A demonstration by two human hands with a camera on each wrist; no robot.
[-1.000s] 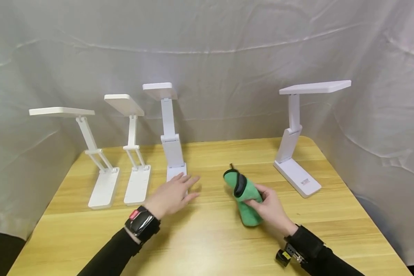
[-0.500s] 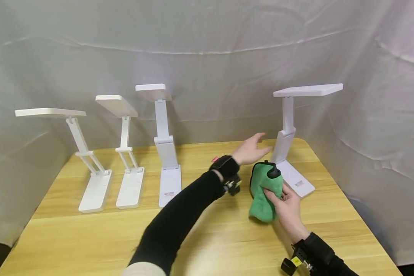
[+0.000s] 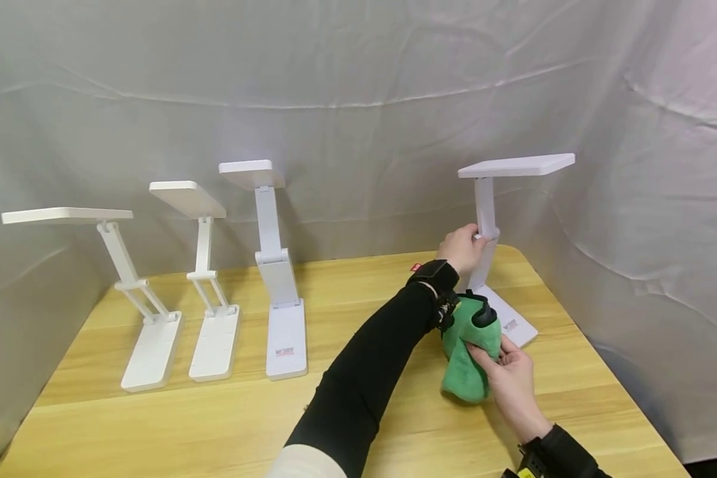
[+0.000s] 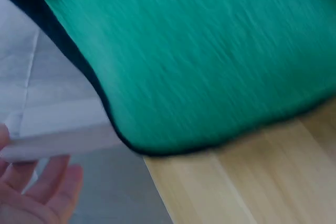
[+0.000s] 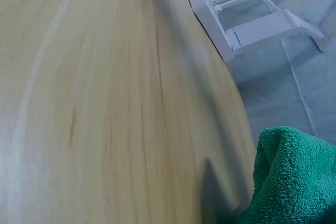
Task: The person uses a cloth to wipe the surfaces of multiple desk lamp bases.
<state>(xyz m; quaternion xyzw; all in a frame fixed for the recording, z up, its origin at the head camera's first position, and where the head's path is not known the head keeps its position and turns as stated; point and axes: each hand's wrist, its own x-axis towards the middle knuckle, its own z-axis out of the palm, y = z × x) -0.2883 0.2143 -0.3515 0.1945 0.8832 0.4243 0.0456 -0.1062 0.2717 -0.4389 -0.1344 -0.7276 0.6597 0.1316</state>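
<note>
At the right of the head view stands a white desk lamp (image 3: 516, 166) with its head tilted out over a jointed arm. My left hand (image 3: 463, 251) reaches across and grips that arm near its middle joint; fingers (image 4: 58, 187) bend about the white arm in the left wrist view. In front of the lamp's base, my right hand (image 3: 516, 392) pinches a bunched green cloth (image 3: 465, 378) with dark edging between thumb and fingers. The cloth fills much of the left wrist view and partly covers the base. Its fluffy folds show at the lower right of the right wrist view.
Three more white desk lamps stand unfolded on the left: one at far left (image 3: 152, 355), one beside it (image 3: 215, 342), and a third (image 3: 287, 338) nearer the middle. A pale curtain (image 3: 358, 133) hangs behind the wooden table (image 3: 215, 431).
My left hand has moved right, from the third lamp's base to the right-hand lamp's arm, and now holds it. The right hand has carried the green cloth right, towards that lamp's base.
</note>
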